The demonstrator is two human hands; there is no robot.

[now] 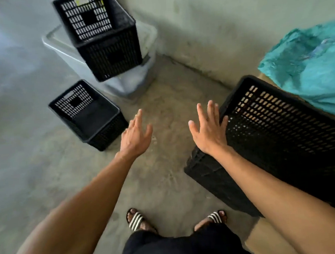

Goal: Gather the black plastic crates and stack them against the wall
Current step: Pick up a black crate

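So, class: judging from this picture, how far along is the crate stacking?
Done: nothing looks stacked at the wall yet. One crate sits on the grey bin, a small crate on the floor, a large crate to the right. In hand: nothing; the left hand and right hand are open, the right beside the large crate. Left: gathering and stacking all three.

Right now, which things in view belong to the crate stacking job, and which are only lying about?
Job:
- large black plastic crate by the right hand
- small black plastic crate on the floor
- black plastic crate on the grey bin

Lying about:
- grey plastic bin
- teal plastic bag
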